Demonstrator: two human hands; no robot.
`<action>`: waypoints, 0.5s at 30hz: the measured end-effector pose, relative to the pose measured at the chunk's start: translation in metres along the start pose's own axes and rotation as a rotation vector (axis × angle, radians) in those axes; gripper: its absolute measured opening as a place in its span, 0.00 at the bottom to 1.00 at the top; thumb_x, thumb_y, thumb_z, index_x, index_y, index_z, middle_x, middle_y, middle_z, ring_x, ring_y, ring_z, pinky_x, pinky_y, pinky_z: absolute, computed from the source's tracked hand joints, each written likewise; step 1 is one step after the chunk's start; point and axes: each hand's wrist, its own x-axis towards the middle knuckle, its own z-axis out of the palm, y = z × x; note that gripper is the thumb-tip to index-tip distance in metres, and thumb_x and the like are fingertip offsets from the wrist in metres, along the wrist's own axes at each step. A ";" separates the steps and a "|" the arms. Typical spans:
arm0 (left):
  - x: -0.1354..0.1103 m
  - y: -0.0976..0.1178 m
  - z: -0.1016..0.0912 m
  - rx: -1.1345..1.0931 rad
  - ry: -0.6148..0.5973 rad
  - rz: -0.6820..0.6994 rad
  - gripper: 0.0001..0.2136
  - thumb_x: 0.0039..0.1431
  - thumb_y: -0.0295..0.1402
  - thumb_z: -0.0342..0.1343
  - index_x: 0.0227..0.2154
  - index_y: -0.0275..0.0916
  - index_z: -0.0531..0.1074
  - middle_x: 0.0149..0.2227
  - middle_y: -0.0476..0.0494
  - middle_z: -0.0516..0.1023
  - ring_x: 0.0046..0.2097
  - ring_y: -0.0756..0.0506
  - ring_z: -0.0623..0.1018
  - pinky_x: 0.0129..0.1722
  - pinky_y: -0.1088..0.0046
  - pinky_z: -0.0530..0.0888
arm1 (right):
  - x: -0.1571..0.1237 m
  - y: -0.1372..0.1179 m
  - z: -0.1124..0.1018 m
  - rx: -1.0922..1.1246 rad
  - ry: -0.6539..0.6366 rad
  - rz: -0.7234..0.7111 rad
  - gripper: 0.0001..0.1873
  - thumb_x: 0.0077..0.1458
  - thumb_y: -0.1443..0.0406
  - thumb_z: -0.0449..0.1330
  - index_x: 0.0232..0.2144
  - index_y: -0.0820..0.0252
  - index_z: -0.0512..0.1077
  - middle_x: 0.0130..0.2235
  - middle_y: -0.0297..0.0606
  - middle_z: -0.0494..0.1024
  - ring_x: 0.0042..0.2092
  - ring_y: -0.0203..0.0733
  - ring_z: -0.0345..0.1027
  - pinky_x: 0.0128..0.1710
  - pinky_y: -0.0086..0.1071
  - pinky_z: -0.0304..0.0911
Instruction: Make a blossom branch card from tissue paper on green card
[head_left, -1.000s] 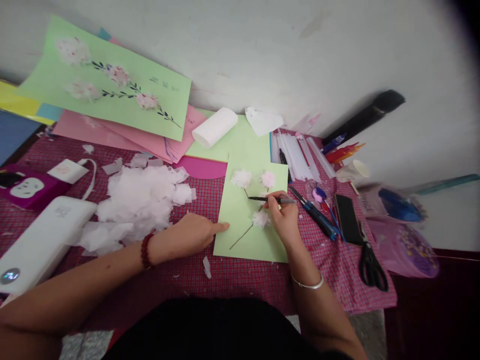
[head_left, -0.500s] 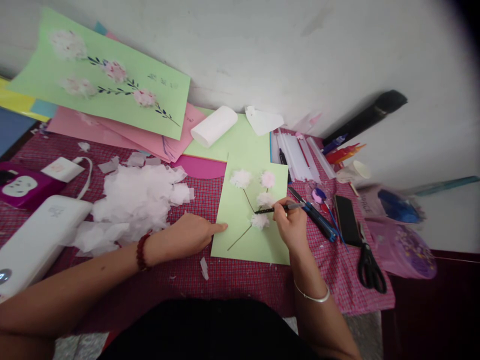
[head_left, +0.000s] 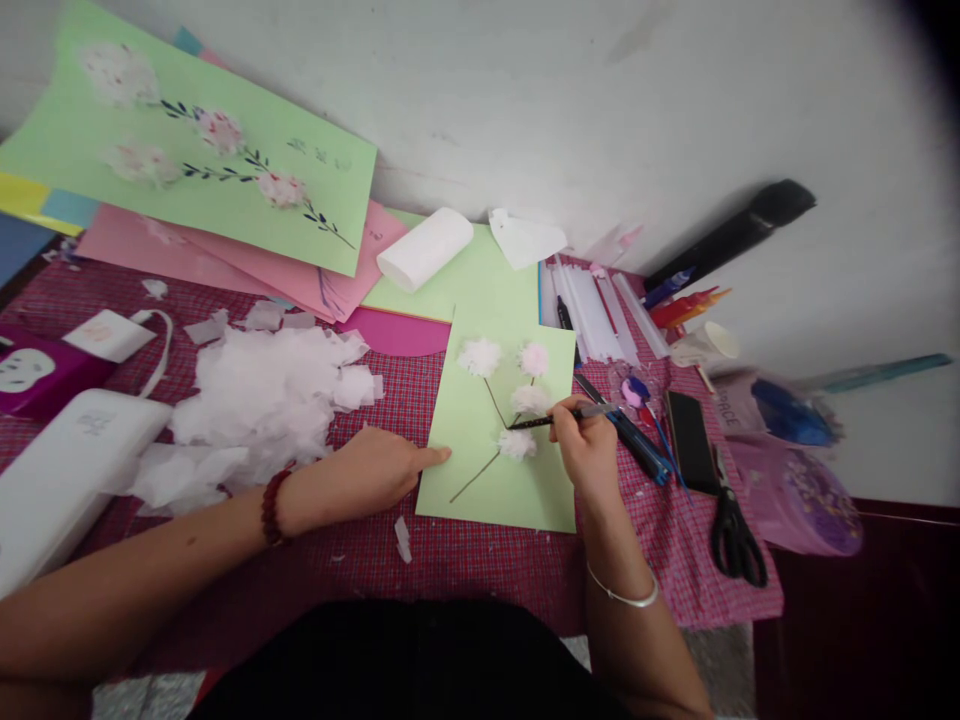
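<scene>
My right hand [head_left: 585, 455] pinches a slim dark pen [head_left: 559, 412] with a pale speckled pattern. The pen's tip meets a drawn dark stem on a light green sheet of paper [head_left: 450, 470]. Several tissue-paper flowers, such as a white one [head_left: 480, 357] and a pinkish one [head_left: 533, 358], sit on that sheet. Thin dark lines run between them. My left hand [head_left: 382, 468] rests at the sheet's left edge, one digit stretched onto the paper and the other fingers curled under; it holds nothing. Beside it lies a heap of white tissue pieces [head_left: 262, 390].
Left are a white power bank [head_left: 82, 460] and a purple socket block [head_left: 45, 375]. Behind, a finished green flower picture [head_left: 247, 225] leans on the wall near a white paper roll [head_left: 426, 250]. Rightward lie a blue utility knife [head_left: 641, 445], a phone [head_left: 691, 440] and black-handled scissors [head_left: 735, 535].
The view has shifted slightly. The pen's tip is a touch further left along the stem, near the fork of the lines. My left hand keeps its place on the paper.
</scene>
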 end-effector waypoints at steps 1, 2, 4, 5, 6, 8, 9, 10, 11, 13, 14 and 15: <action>0.000 0.000 0.000 -0.004 -0.001 -0.001 0.20 0.62 0.26 0.47 0.56 0.46 0.69 0.31 0.44 0.81 0.30 0.45 0.79 0.31 0.73 0.71 | 0.001 0.001 0.000 0.089 0.053 0.015 0.09 0.57 0.63 0.54 0.26 0.57 0.69 0.20 0.30 0.67 0.24 0.37 0.61 0.27 0.31 0.56; 0.000 0.000 0.000 -0.009 -0.002 -0.003 0.20 0.62 0.26 0.47 0.55 0.46 0.69 0.31 0.44 0.80 0.30 0.46 0.78 0.31 0.73 0.71 | 0.002 0.002 0.000 0.177 0.117 0.027 0.08 0.57 0.63 0.54 0.27 0.57 0.69 0.21 0.29 0.67 0.24 0.36 0.61 0.28 0.31 0.57; 0.000 0.000 0.000 -0.022 0.002 -0.004 0.20 0.62 0.26 0.47 0.55 0.45 0.69 0.31 0.44 0.80 0.29 0.46 0.78 0.31 0.74 0.71 | 0.004 0.004 0.000 0.304 0.218 0.039 0.07 0.58 0.63 0.54 0.31 0.58 0.70 0.22 0.29 0.68 0.25 0.36 0.63 0.31 0.31 0.58; 0.000 0.000 0.001 -0.025 0.008 -0.002 0.20 0.62 0.26 0.46 0.54 0.46 0.70 0.31 0.44 0.80 0.29 0.46 0.78 0.31 0.74 0.71 | 0.005 0.005 0.001 0.335 0.232 0.043 0.07 0.57 0.62 0.54 0.32 0.58 0.70 0.22 0.29 0.69 0.25 0.36 0.63 0.32 0.32 0.59; 0.000 -0.001 0.002 -0.025 0.013 0.000 0.20 0.62 0.26 0.46 0.54 0.46 0.70 0.31 0.44 0.80 0.29 0.46 0.78 0.31 0.74 0.71 | 0.005 0.006 0.002 0.351 0.221 0.049 0.06 0.57 0.62 0.55 0.34 0.58 0.70 0.23 0.29 0.69 0.26 0.36 0.64 0.33 0.32 0.60; 0.000 -0.001 0.003 -0.017 0.025 0.004 0.20 0.62 0.26 0.46 0.54 0.46 0.70 0.31 0.45 0.81 0.28 0.46 0.78 0.30 0.74 0.70 | 0.006 0.007 0.005 0.362 0.161 0.066 0.06 0.56 0.62 0.56 0.35 0.57 0.69 0.25 0.30 0.71 0.28 0.37 0.67 0.34 0.33 0.61; 0.000 -0.001 0.004 -0.009 0.026 0.002 0.20 0.62 0.26 0.46 0.55 0.47 0.69 0.31 0.45 0.81 0.28 0.46 0.78 0.30 0.74 0.70 | 0.006 0.008 0.006 0.364 0.132 0.075 0.06 0.56 0.62 0.57 0.35 0.57 0.69 0.26 0.30 0.72 0.29 0.37 0.68 0.35 0.33 0.62; 0.000 -0.001 0.004 0.000 0.020 -0.003 0.21 0.62 0.26 0.46 0.55 0.47 0.69 0.31 0.45 0.81 0.28 0.46 0.78 0.29 0.74 0.70 | 0.006 0.009 0.006 0.370 0.112 0.084 0.06 0.55 0.62 0.57 0.35 0.57 0.69 0.27 0.31 0.72 0.30 0.37 0.69 0.35 0.33 0.62; 0.000 -0.001 0.003 0.009 0.010 -0.009 0.21 0.61 0.26 0.47 0.56 0.47 0.69 0.31 0.45 0.81 0.28 0.46 0.78 0.29 0.74 0.70 | 0.006 0.009 0.006 0.379 0.105 0.092 0.06 0.55 0.62 0.58 0.35 0.57 0.69 0.29 0.31 0.73 0.31 0.37 0.70 0.35 0.33 0.63; 0.001 0.000 0.002 0.012 -0.016 -0.021 0.22 0.61 0.25 0.47 0.56 0.47 0.68 0.32 0.45 0.81 0.29 0.46 0.79 0.30 0.74 0.71 | 0.006 0.008 0.003 0.395 0.119 0.096 0.06 0.55 0.62 0.59 0.35 0.56 0.69 0.30 0.32 0.73 0.31 0.37 0.70 0.36 0.33 0.63; 0.001 0.000 0.001 0.006 -0.031 -0.026 0.22 0.61 0.24 0.47 0.57 0.47 0.68 0.32 0.45 0.81 0.30 0.45 0.79 0.30 0.73 0.71 | 0.006 0.008 0.000 0.402 0.130 0.094 0.05 0.55 0.62 0.59 0.35 0.56 0.69 0.30 0.31 0.72 0.31 0.37 0.70 0.35 0.33 0.63; 0.001 0.001 0.001 -0.004 -0.047 -0.030 0.23 0.61 0.24 0.47 0.57 0.47 0.67 0.33 0.45 0.82 0.31 0.45 0.80 0.31 0.73 0.72 | 0.006 0.008 -0.003 0.406 0.137 0.090 0.05 0.55 0.63 0.59 0.35 0.56 0.69 0.29 0.31 0.72 0.31 0.37 0.70 0.35 0.32 0.63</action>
